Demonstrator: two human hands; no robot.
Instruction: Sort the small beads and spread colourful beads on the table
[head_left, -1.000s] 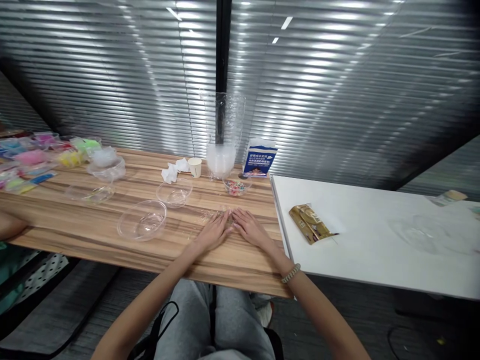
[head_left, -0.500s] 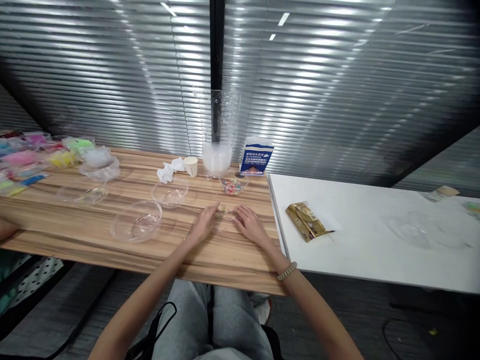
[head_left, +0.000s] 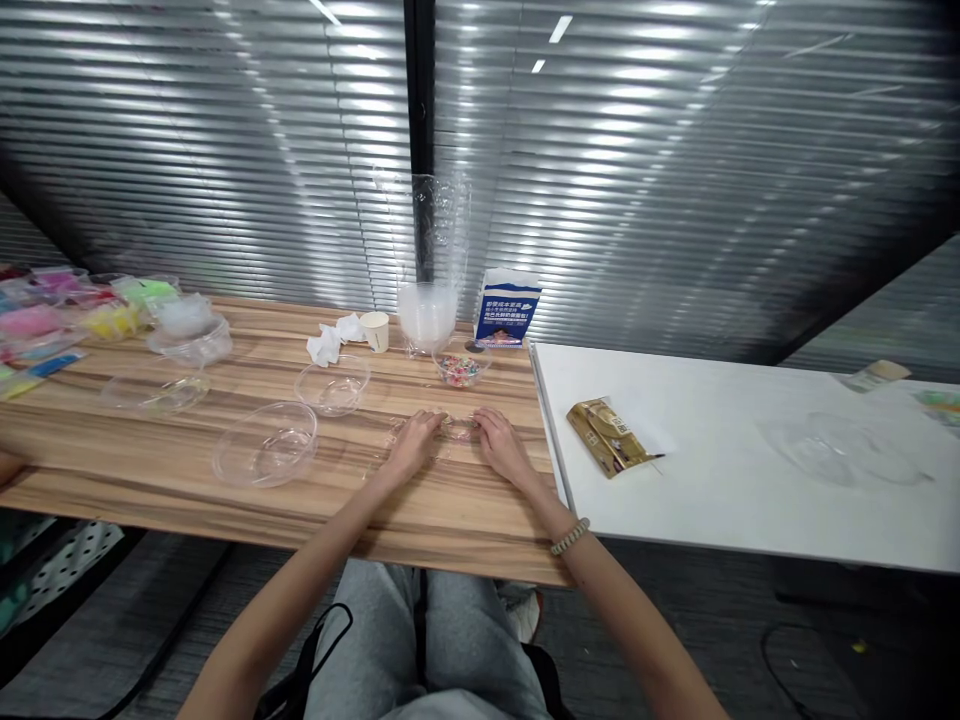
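A crinkled piece of clear plastic film [head_left: 457, 427] lies on the wooden tabletop between my hands; its exact kind is hard to make out. The fingers of my left hand [head_left: 415, 446] are closed on its left side. On the opposite side, my right hand [head_left: 502, 446] pinches the film, with a beaded bracelet on that wrist. Just beyond the fingertips stands a clear bowl of multicoloured beads [head_left: 459, 372]. More see-through film spreads under and around my left hand.
Left of my hands stand clear plastic bowls [head_left: 264, 478]. Crumpled tissue [head_left: 324, 345], a paper cup [head_left: 376, 332], stacked cups [head_left: 426, 318] and a blue package [head_left: 507, 312] line the back. Colourful bags [head_left: 112, 320] crowd the far left. A gold wrapper [head_left: 611, 437] lies on the white table [head_left: 697, 500].
My left hand's fingers have reached slightly forward along the film, and my right hand's fingers have drawn closer together. The whole view has shifted a little.
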